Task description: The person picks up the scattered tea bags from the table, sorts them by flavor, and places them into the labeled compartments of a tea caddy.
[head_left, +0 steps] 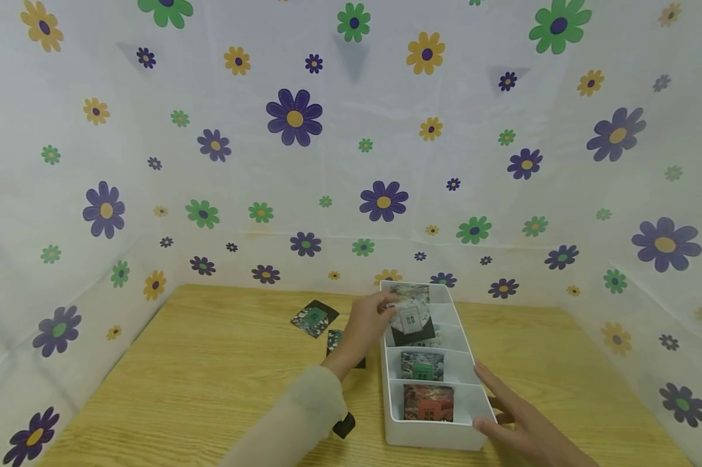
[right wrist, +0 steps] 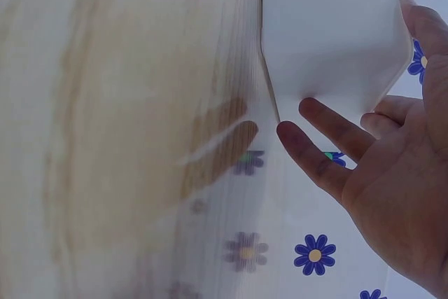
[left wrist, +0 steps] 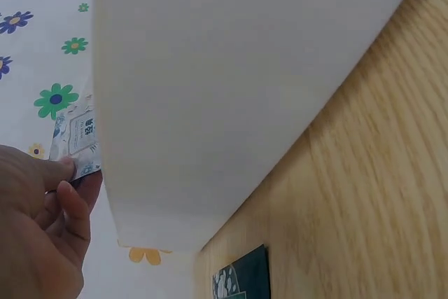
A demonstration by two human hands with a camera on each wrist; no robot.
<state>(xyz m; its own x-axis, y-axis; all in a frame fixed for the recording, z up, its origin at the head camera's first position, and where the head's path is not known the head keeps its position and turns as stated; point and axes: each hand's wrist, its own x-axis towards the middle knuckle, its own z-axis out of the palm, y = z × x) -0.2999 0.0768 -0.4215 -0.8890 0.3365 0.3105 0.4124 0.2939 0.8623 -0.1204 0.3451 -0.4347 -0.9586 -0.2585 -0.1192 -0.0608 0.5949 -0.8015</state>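
A white sachet (head_left: 411, 319) with a dark lower edge is pinched between the thumb and fingers of my left hand (head_left: 365, 327), over the far compartments of a long white divided box (head_left: 432, 436). In the left wrist view the sachet (left wrist: 78, 138) is partly hidden behind the box wall. Against the box's right side, near its front corner, rest the spread fingers of my right hand (head_left: 516, 415). Inside the box, a green-labelled sachet (head_left: 422, 367) and a red sachet (head_left: 429, 403) stand in the nearer compartments; a pale sachet (head_left: 411, 293) is in the farthest one.
A dark green sachet (head_left: 314, 318) lies on the wooden table (head_left: 228, 363) left of the box. Another sachet (head_left: 334, 338) lies partly under my left forearm, and a small black item (head_left: 344, 425) shows beside the sleeve. A flower-patterned sheet (head_left: 327, 162) surrounds the table.
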